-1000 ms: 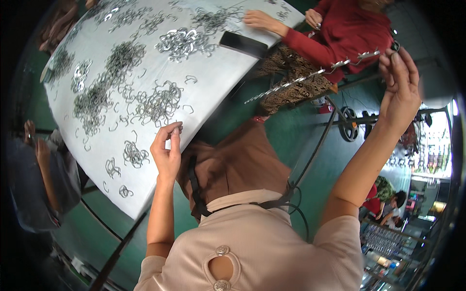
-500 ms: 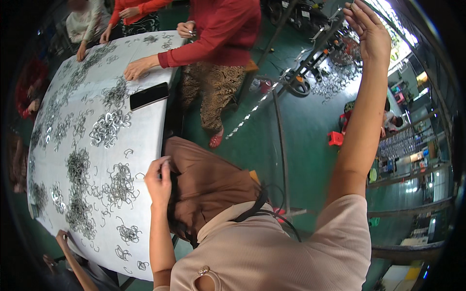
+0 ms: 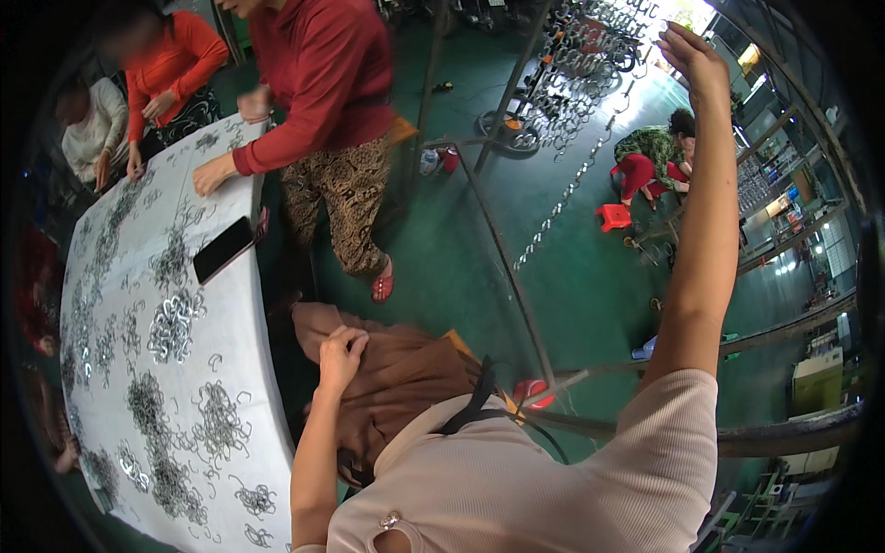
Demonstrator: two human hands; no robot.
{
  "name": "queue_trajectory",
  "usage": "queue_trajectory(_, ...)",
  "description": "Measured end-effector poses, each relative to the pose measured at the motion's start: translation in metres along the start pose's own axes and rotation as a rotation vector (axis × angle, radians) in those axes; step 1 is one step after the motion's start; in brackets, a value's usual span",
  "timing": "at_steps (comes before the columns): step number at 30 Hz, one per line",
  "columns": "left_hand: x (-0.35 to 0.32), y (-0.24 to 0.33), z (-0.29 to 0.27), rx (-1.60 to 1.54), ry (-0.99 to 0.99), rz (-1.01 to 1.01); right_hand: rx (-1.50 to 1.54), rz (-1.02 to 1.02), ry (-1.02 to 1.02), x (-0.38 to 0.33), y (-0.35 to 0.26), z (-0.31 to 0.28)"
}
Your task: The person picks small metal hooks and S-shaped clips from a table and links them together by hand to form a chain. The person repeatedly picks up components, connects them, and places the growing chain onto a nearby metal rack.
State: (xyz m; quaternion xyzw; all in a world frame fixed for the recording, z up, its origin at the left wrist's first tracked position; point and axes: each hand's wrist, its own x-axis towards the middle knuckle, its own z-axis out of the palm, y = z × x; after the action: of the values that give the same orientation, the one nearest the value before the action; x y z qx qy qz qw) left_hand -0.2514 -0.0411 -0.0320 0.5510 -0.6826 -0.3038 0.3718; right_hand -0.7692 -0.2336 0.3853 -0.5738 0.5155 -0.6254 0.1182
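Observation:
My right hand [image 3: 698, 63] is raised high at the upper right, its fingers drawn together. Whatever they pinch is too small to make out. To the left of that arm hangs a chain of shiny metal links [image 3: 579, 175], slanting down to the lower left; its upper end lies near my fingers, but I cannot tell whether they touch it. Low over my brown-clothed lap, my left hand [image 3: 341, 358] has curled fingers with the thumb against them, and anything inside is hidden. Left of it, the white-covered table [image 3: 241, 355] carries heaps of bent metal hooks [image 3: 219, 419].
A black phone [image 3: 223, 251] lies at the table's near edge. Beside it stands a co-worker in a red top [image 3: 318, 83], with others farther along. Metal poles [image 3: 502, 240] cross the middle, and linked hooks [image 3: 590, 41] hang behind. A red stool [image 3: 612, 217] stands farther off.
The view has swung right. My left hand has left the table edge and is over my lap. My right hand stays raised, and more of the hanging links show.

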Motion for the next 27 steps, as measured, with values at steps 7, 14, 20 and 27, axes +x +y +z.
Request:
queue_trajectory(7,0.012,0.006,-0.011,-0.155,-0.619,-0.285,-0.058,0.018,0.192,0.032,0.003,-0.040)
queue_trajectory(14,0.058,-0.016,0.002,-0.051,-0.463,-0.358,-0.019,-0.075,0.342,0.105,0.024,-0.078)
queue_trajectory(20,0.061,-0.095,0.000,0.410,-0.396,-0.258,0.021,-0.080,0.420,0.169,0.033,-0.074)
queue_trajectory(27,0.052,-0.099,0.003,0.426,-0.458,-0.485,-0.008,-0.151,0.444,0.225,0.008,-0.080)
